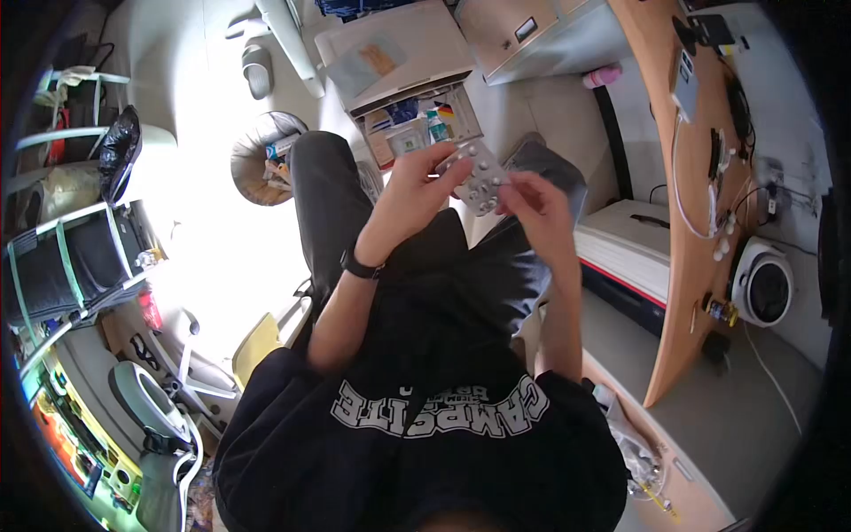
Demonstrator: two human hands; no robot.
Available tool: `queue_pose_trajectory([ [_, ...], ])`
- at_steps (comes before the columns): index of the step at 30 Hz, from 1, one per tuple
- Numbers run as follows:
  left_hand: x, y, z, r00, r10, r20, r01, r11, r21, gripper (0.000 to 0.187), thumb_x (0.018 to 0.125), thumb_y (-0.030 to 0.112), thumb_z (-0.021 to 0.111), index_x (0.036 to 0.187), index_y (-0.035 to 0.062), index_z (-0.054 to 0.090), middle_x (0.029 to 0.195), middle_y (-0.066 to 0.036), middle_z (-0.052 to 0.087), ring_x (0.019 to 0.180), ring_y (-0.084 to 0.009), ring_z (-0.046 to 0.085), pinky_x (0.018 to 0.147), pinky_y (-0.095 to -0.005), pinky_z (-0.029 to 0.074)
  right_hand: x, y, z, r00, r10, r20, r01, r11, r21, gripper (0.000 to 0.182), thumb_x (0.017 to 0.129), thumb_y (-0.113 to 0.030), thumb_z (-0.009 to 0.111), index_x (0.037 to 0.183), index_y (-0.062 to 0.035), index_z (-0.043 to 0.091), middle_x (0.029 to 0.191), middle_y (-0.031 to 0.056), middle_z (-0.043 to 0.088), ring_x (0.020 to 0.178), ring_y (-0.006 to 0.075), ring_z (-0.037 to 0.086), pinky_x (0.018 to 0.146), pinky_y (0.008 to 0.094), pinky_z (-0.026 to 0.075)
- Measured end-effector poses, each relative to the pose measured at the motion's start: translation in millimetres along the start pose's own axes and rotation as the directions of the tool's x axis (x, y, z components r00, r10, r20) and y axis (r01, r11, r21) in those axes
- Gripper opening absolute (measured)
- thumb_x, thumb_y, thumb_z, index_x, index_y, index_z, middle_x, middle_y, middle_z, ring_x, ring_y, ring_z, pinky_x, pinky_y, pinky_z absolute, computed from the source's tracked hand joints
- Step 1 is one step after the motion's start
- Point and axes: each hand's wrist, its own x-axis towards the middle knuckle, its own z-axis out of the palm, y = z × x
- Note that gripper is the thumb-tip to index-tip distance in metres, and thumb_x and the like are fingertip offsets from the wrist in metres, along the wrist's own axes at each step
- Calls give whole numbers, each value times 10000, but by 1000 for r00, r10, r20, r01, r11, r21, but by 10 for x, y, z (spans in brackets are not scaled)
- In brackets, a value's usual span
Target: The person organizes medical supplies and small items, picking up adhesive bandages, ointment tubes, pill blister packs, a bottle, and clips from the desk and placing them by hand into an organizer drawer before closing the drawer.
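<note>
A silver blister pack of pills (481, 182) is held up between my two hands, above my lap. My left hand (424, 184), with a dark band on the wrist, pinches its left edge between thumb and fingers. On the other side, the fingertips of my right hand (538, 208) close on its lower right edge. Several of its round pockets face me. Just beyond the pack, an open drawer (467, 96) holds small boxes, a green-and-white bottle (437, 126) and other small items.
A round bin (253, 182) with packaging inside stands left of my knee. A wooden desk (660, 222) carrying cables runs along the right, near a white fan-like appliance (763, 284). Metal shelving (66, 217) fills the left. A grey slipper (257, 73) lies on the floor.
</note>
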Motion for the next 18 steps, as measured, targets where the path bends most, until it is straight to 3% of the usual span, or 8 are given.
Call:
queue_pose_trajectory([
  [4, 247, -996, 170, 984, -161, -80, 136, 956, -259, 257, 894, 141, 571, 1083, -33, 561, 837, -72, 647, 739, -121, 616, 640, -257, 523, 523, 753, -62, 982, 186, 16, -186, 982, 22, 228, 894, -186, 585, 993, 18, 603, 798, 60, 650, 623, 130, 620, 573, 244, 464],
  [7, 298, -1618, 121, 957, -277, -91, 236, 918, -318, 282, 866, 93, 555, 1122, -25, 526, 816, -124, 665, 651, -131, 619, 591, -250, 523, 1145, 1613, -91, 966, 242, -86, -240, 970, 41, 254, 876, -180, 594, 1011, 35, 596, 791, 77, 645, 591, 163, 634, 501, 265, 466],
  [10, 242, -1841, -22, 924, -370, -99, 323, 892, -317, 249, 881, 114, 537, 1096, -11, 537, 809, -102, 655, 659, -121, 609, 590, -236, 499, 1814, 2413, 47, 934, 351, -69, -344, 934, 102, 253, 851, -141, 588, 1026, 41, 602, 779, 96, 649, 587, 184, 643, 492, 297, 500],
  [11, 237, -1932, -74, 913, -393, -108, 344, 885, -313, 239, 887, 125, 527, 1086, -8, 539, 804, -94, 651, 666, -120, 604, 597, -235, 491, 2035, 2718, 133, 933, 358, -46, -349, 928, 133, 248, 843, -125, 584, 1032, 35, 605, 767, 106, 651, 586, 187, 646, 496, 307, 512],
  [13, 218, -1978, -165, 903, -406, -143, 345, 881, -324, 241, 897, 141, 529, 1097, 8, 545, 815, -78, 649, 663, -114, 603, 603, -230, 490, 2600, 3618, 311, 993, 103, -51, -109, 982, -152, 220, 834, -111, 587, 1003, 27, 615, 750, 117, 649, 578, 189, 644, 486, 310, 516],
  [15, 231, -1993, -247, 885, -431, -176, 357, 871, -337, 239, 901, 149, 529, 1098, 16, 549, 818, -68, 646, 656, -110, 600, 599, -226, 485, 2838, 3723, 527, 999, 45, 7, -42, 971, -234, 213, 833, -107, 586, 1000, 22, 614, 725, 117, 640, 551, 179, 633, 467, 302, 517],
  [17, 224, -1987, -343, 855, -479, -199, 389, 846, -365, 225, 892, 137, 517, 1078, 14, 547, 810, -77, 645, 647, -111, 589, 585, -232, 475, 2848, 3250, 753, 978, 190, 82, -179, 976, -128, 225, 841, -112, 581, 1023, 20, 604, 693, 108, 623, 505, 158, 613, 439, 283, 513],
  [18, 220, -1991, -388, 844, -497, -203, 404, 837, -369, 216, 894, 144, 512, 1067, 23, 555, 806, -67, 640, 647, -106, 585, 582, -229, 469, 2897, 3124, 825, 979, 175, 101, -159, 976, -149, 208, 838, -108, 585, 1004, 15, 609, 683, 100, 618, 502, 150, 605, 438, 282, 508],
])
